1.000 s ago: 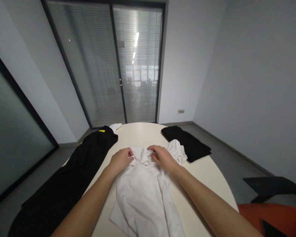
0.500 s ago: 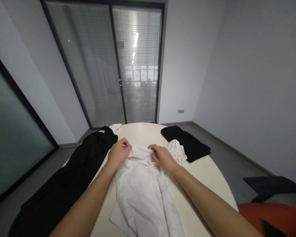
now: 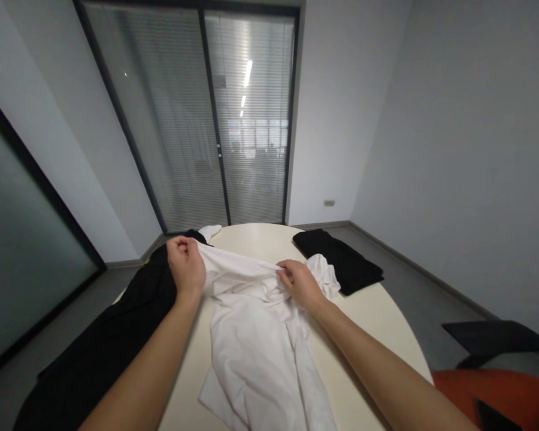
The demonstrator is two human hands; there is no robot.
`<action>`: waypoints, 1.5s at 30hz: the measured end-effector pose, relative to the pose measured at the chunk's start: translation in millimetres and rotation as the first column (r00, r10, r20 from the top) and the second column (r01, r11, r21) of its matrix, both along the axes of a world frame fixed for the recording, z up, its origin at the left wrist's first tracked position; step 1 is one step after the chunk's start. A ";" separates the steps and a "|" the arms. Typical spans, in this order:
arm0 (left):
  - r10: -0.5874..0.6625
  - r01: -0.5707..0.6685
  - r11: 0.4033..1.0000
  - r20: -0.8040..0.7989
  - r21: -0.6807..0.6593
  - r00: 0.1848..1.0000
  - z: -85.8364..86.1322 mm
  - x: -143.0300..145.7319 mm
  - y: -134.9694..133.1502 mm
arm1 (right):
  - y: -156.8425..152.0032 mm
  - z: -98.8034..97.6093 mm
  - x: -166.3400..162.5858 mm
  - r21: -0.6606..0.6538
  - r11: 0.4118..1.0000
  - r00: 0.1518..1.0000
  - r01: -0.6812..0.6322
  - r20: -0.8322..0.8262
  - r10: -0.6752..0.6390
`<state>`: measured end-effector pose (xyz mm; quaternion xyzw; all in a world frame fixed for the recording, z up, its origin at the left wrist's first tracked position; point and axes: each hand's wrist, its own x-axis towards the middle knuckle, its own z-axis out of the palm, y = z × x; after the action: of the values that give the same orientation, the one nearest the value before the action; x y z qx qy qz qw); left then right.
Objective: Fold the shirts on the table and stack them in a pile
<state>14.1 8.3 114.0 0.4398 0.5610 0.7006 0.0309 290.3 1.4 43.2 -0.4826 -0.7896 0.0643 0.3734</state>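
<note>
A white shirt (image 3: pixel 256 341) lies crumpled on a round cream table (image 3: pixel 377 311) in front of me. My left hand (image 3: pixel 186 263) is closed on the shirt's far left edge and holds it raised and stretched out to the left. My right hand (image 3: pixel 299 281) pinches the fabric near the shirt's far middle, pressing it toward the table. The cloth is drawn taut between the two hands.
A long black garment with yellow marks (image 3: pixel 117 335) drapes over the table's left side. A folded black garment (image 3: pixel 341 260) lies at the far right. A small white cloth (image 3: pixel 209 230) sits at the far edge. An orange chair (image 3: pixel 498 398) stands at lower right.
My left hand has pulled the shirt's edge up and out to the left, spreading the bunched fabric. My right hand has stayed almost in place, gripping the cloth.
</note>
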 end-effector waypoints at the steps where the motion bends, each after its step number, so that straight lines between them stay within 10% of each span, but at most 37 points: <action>1: 0.001 -0.001 1.000 0.014 0.015 1.000 0.0 -2.8 2.2 | -0.8 2.1 -0.7 0.000 1.000 0.999 -0.020 -0.033 0.020; 7: -0.187 0.163 0.982 -0.344 -0.099 0.920 -1.9 11.0 -6.4 | -11.5 13.2 -9.6 -0.021 0.994 0.980 -0.111 -0.168 0.106; 11: -0.643 0.458 0.765 -0.488 -0.453 0.590 -5.8 42.3 -30.3 | -13.8 12.2 -15.3 -0.060 0.982 0.950 -0.178 -0.272 0.155; 15: -0.768 0.459 0.619 -0.368 -0.638 0.524 -11.3 57.5 -40.0 | -14.0 10.2 -20.2 -0.069 0.964 0.891 -0.257 -0.404 0.208; 29: -0.298 0.251 0.944 -0.228 -0.212 0.927 -2.6 14.2 -5.7 | 0.2 17.4 17.7 0.002 0.997 0.996 -0.075 0.044 0.075; 36: -0.219 0.182 0.961 -0.167 -0.207 0.961 -6.9 -5.6 7.4 | 18.2 20.2 82.4 -0.072 0.967 0.957 0.244 0.181 -0.228; 45: -0.313 0.152 0.896 -0.351 -0.417 0.883 -7.3 -13.1 6.7 | 27.1 6.3 95.4 -0.223 0.970 0.995 0.096 0.037 -0.090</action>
<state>1.0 15.0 106.8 0.6273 0.6212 0.4624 0.0822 385.6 28.5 49.5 -0.5589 -0.7588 0.1294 0.3085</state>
